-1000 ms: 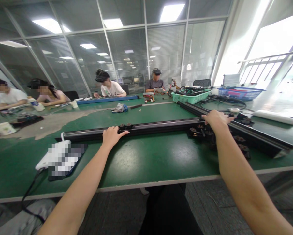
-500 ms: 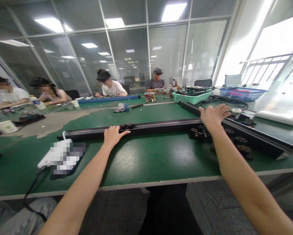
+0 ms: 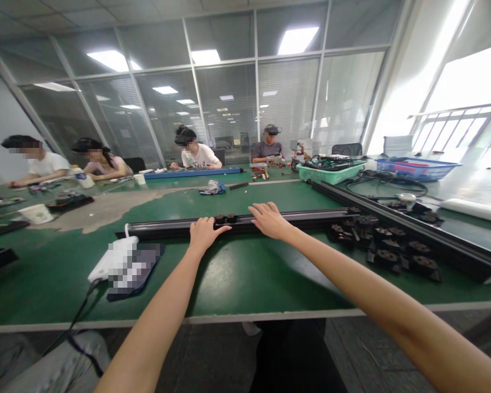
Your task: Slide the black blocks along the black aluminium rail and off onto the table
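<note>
Left hand (image 3: pixel 205 234) on black rail (image 3: pixel 163 228), right hand (image 3: pixel 267 220) — perhaps touching it

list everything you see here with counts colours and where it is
crosswise rail: 1, black, centre
slanted rail: 1, black, right side
small fittings: 2, black, on the crosswise rail
loose parts: several, black, right, near the rails
white device: 1, white, left
flat item: 1, dark, beside white device
cups: at least 2, white, left
cloth: 1, grey and blue, table centre
blue bar: 1, blue, far side
green basket: 1, green, far right
blue basket: 1, blue, farther right
cables: several, black, far right
table: 1, green, under these
people: 4, white, pink and grey tops, far side
glass partition: 1, grey, background
left hand: 1, bare, on crosswise rail
right hand: 1, bare, at crosswise rail, touch unclear
</note>
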`<state>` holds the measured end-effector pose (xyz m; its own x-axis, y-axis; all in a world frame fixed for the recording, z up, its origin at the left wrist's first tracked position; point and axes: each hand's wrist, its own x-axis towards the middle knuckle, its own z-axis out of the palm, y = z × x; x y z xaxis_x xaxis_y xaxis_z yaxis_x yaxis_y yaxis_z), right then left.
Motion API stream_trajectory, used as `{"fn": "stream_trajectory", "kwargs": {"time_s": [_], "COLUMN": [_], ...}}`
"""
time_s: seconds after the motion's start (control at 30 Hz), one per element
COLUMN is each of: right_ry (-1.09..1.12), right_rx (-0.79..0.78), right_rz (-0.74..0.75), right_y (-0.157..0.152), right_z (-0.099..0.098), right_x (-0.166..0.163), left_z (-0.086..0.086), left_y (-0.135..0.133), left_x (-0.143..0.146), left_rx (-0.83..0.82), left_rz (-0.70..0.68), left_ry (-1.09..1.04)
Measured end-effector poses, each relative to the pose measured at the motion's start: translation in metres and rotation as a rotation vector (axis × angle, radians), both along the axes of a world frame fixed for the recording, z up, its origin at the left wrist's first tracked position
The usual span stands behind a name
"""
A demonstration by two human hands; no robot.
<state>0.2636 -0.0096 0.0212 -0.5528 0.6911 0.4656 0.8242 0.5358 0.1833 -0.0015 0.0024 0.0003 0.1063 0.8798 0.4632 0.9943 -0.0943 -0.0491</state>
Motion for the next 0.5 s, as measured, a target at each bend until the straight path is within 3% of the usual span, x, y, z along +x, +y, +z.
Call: {"fn": "stream_trajectory", "kwargs": {"time_s": [0.13, 0.23, 0.5], "right_ry": [0.019, 0.034, 0.018], "right_rx": [-0.06, -0.08, -0.095], "right_rz": [0.105, 0.094, 0.049], "right_y": [0.014, 0.018, 0.021], "right_z": [-0.005, -0.008, 0.006], "right_x": [-0.052, -0.076, -0.085], "left_z": [-0.001, -0.002, -0.002], "left_y": [0.001, 0.002, -0.001], "left_x": [-0.001, -0.001, 0.0], "left_rx": [0.007, 0.001, 0.025], "left_rz": [-0.007, -0.002, -0.014], "left_ry": [0.003, -0.002, -0.013]}}
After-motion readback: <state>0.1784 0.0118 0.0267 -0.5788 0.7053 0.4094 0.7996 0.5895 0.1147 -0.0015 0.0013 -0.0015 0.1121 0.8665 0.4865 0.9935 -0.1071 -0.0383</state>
